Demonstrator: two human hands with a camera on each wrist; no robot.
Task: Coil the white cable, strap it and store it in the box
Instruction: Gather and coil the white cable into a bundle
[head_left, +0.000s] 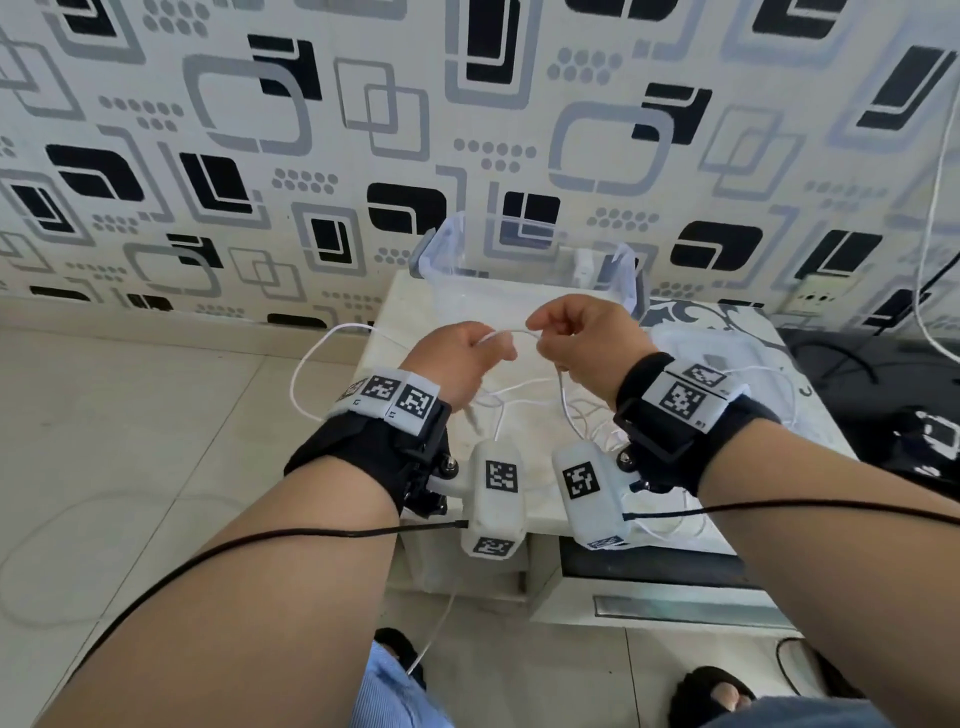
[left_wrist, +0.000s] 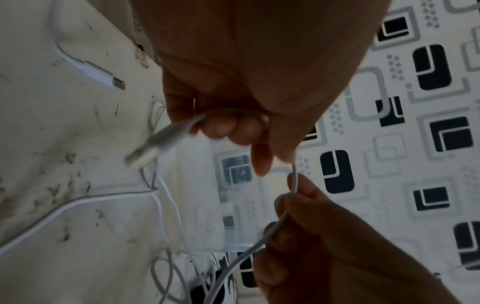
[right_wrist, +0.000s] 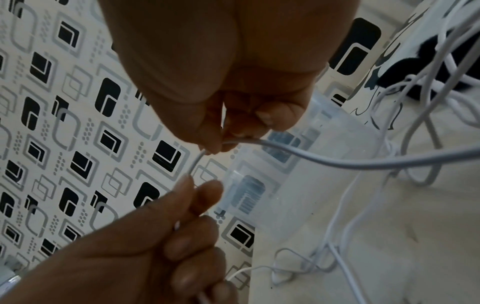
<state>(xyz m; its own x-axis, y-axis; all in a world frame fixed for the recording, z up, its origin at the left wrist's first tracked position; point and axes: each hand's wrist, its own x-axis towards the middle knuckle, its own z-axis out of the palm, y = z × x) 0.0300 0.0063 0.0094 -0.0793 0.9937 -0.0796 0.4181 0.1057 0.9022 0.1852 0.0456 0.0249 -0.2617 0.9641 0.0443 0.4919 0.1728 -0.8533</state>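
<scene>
Both hands, the left hand (head_left: 464, 358) and right hand (head_left: 582, 340), are pinching the white cable (head_left: 511, 335) above the bench (head_left: 524, 415). The clear box (head_left: 524, 270) is sitting open at the bench's far edge by the wall.

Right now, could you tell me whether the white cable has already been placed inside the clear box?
No, the white cable is stretched between the left hand and right hand, in front of the clear box.

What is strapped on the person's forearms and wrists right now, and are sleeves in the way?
No sleeves; both forearms are bare. The left hand and right hand are ungloved. Each wrist carries a black strap topped by white blocks printed with black square tag markers. A white camera pod, also tagged, hangs from each strap's inner side, with a thin black lead trailing back along each forearm.
</scene>
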